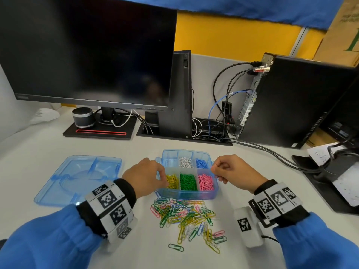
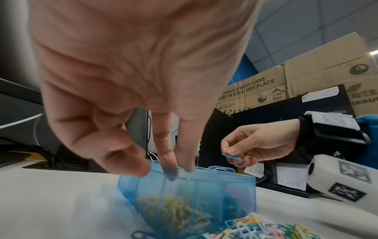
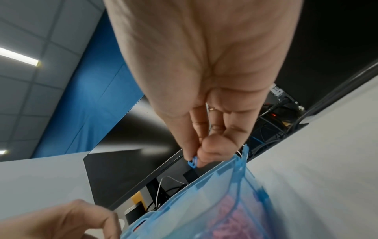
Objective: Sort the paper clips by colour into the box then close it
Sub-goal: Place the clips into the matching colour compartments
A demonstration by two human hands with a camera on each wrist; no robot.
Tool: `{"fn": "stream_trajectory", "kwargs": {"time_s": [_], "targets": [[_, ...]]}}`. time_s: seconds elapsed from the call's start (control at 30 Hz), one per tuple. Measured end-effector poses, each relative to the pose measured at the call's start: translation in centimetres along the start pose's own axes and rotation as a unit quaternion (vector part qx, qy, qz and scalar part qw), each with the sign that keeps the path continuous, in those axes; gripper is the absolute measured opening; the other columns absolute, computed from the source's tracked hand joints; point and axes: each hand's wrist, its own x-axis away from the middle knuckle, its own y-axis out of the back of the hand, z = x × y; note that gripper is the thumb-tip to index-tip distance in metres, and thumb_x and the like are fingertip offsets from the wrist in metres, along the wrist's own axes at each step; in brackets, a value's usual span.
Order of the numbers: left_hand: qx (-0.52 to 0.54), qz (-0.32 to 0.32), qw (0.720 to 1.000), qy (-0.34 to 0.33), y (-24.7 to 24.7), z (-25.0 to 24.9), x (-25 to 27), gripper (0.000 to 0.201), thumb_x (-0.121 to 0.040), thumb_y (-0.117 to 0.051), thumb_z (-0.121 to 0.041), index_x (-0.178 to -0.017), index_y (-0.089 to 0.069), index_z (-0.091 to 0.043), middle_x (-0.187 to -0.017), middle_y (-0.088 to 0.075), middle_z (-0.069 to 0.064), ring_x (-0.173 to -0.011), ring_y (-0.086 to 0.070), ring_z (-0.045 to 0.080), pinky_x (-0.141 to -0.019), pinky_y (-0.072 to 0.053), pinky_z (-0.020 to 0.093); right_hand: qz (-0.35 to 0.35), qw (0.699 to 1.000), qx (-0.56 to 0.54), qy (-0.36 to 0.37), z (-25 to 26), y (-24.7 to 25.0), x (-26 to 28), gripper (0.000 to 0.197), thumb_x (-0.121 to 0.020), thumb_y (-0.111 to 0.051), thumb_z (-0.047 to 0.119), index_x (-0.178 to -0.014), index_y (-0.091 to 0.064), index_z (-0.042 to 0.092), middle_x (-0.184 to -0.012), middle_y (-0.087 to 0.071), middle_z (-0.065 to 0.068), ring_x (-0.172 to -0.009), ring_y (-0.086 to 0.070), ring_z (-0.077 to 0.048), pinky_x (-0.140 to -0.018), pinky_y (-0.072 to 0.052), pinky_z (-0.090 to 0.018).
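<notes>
A clear blue box [image 1: 186, 195] stands mid-table with white [image 1: 185, 162], blue [image 1: 202, 163], yellow [image 1: 172, 181], green [image 1: 188, 181] and pink clips [image 1: 206, 182] in separate compartments. My left hand [image 1: 165, 183] reaches down over the yellow compartment; in the left wrist view its fingertips [image 2: 171, 171] dip behind the box wall [image 2: 225, 179], thumb apart, no clip seen in it. My right hand [image 1: 213, 169] hovers over the box's right edge and pinches a blue clip [image 2: 232, 157] [image 3: 193, 161]. A mixed pile of clips [image 1: 186, 216] lies in front of the box.
The box's blue lid [image 1: 77, 179] lies flat to the left. Behind are a monitor [image 1: 87, 51] on its stand, a small speaker [image 1: 83, 117], a computer tower [image 1: 299, 101] with cables [image 1: 272, 152] trailing right, and a dark stand with papers [image 1: 342, 181] at the right edge.
</notes>
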Motion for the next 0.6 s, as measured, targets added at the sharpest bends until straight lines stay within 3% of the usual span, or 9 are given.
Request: {"fn": "stream_trajectory", "kwargs": {"time_s": [0.13,0.3,0.47,0.6], "targets": [[0.004,0.005,1.0,0.014,0.1,0.2,-0.2,0.015,-0.083,-0.07,-0.042,-0.075,-0.063,-0.032,-0.084,-0.055,-0.01,-0.085,-0.059,0.015,-0.078,-0.048,0.029,-0.03,0.999,-0.003,-0.01,0.1,-0.4,-0.3,0.018,-0.097,-0.049,0.012,-0.081,-0.055,0.013,-0.079,-0.066,-0.008,-0.063,-0.062,-0.012,-0.055,-0.05,-0.022],[-0.011,-0.005,1.0,0.022,0.1,0.2,-0.2,0.014,-0.082,-0.07,-0.045,-0.081,-0.066,-0.031,-0.087,-0.061,-0.011,-0.084,-0.062,0.015,-0.074,-0.046,0.027,-0.144,0.988,0.051,0.012,0.8,-0.2,-2.2,0.012,-0.09,-0.061,0.016,-0.081,-0.065,0.011,-0.074,-0.068,-0.006,-0.056,-0.062,-0.009,-0.057,-0.05,-0.021],[-0.008,0.006,1.0,0.017,0.1,0.2,-0.2,0.012,-0.084,-0.068,-0.043,-0.082,-0.065,-0.031,-0.085,-0.061,-0.01,-0.082,-0.062,0.015,-0.073,-0.045,0.026,-0.137,0.988,0.068,0.018,1.6,0.3,-2.9,0.009,-0.086,-0.069,0.015,-0.079,-0.074,0.013,-0.068,-0.071,-0.005,-0.059,-0.067,-0.014,-0.056,-0.05,-0.011],[-0.007,0.009,1.0,0.01,0.1,0.3,-0.4,0.013,-0.084,-0.068,-0.043,-0.083,-0.065,-0.031,-0.084,-0.061,-0.01,-0.082,-0.062,0.015,-0.071,-0.042,0.027,-0.073,0.982,0.171,-0.013,2.2,0.4,-1.6,0.006,-0.082,-0.072,0.02,-0.078,-0.077,0.02,-0.07,-0.072,0.003,-0.063,-0.068,-0.011,-0.069,-0.058,-0.027]]}}
